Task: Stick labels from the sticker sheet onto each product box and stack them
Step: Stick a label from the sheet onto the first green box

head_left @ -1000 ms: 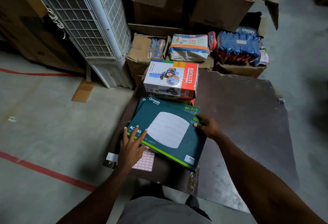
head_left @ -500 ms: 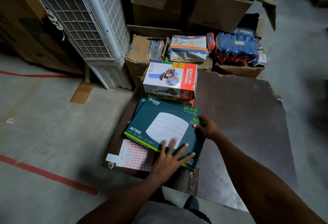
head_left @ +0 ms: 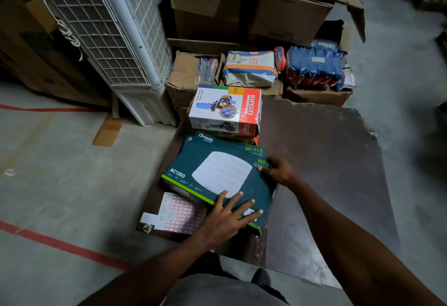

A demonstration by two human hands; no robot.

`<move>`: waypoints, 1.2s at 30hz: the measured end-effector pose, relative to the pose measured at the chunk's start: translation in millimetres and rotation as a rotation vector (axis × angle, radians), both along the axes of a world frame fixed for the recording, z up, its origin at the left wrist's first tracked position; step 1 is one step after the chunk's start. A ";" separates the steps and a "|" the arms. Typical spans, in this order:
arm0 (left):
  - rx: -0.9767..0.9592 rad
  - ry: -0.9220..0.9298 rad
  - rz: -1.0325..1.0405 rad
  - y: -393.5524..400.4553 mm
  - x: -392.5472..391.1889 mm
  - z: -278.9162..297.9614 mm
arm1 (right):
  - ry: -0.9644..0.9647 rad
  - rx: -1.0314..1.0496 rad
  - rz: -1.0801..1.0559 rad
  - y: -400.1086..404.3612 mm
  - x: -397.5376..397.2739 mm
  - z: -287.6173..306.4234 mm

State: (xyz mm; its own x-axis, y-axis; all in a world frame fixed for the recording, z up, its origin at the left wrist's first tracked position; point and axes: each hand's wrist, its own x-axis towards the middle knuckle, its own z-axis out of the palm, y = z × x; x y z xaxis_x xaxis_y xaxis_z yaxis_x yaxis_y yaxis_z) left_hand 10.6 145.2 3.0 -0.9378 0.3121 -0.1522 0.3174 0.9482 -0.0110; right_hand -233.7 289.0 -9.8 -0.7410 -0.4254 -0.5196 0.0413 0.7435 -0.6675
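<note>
A person's left hand (head_left: pixel 226 218) lies flat, fingers (head_left: pixel 242 205) spread apart, on the near edge of a dark teal flat cardboard product box (head_left: pixel 217 175) printed with a white disc and the words "AC1350" and "Wi-Fi 5". The right hand (head_left: pixel 278 169) holds the box's right edge, fingers curled against that edge. The box rests slightly askew on a second matching teal box (head_left: pixel 193 142), of which only the far left corner shows, on a dark brown board tabletop (head_left: pixel 319 160).

Just beside the teal box, at the near left corner of the tabletop, lies a white sticker sheet (head_left: pixel 179 213) with rows of small red-bordered labels; several spaces along its left side are blank, and the left hand overlaps its right edge. Whether a label is on the top box cannot be told.

On the far side of the teal boxes stands a white, red and orange carton (head_left: pixel 225 109) picturing a tape dispenser, stacked on another box (head_left: pixel 227 135) mostly hidden beneath it.

Farther back sit brown corrugated cartons (head_left: pixel 290 12), a white and orange plastic pack (head_left: pixel 249 68) and a bundle of blue packets (head_left: pixel 314 63). A white air cooler (head_left: pixel 106 34) with grilled panels stands at far left on the grey concrete floor (head_left: pixel 60 172), which carries red tape lines (head_left: pixel 65 245).
</note>
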 end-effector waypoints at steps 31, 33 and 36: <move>1.148 0.234 0.549 -98.0 -49.3 211.4 | 0.208 -0.617 -0.011 34.0 1.9 238.0; 1.192 0.212 0.580 -101.5 -53.8 210.2 | 0.231 -0.592 0.035 37.4 0.5 240.0; 1.257 0.182 0.615 -100.6 -59.7 202.8 | 0.231 -0.540 0.097 38.9 2.3 234.9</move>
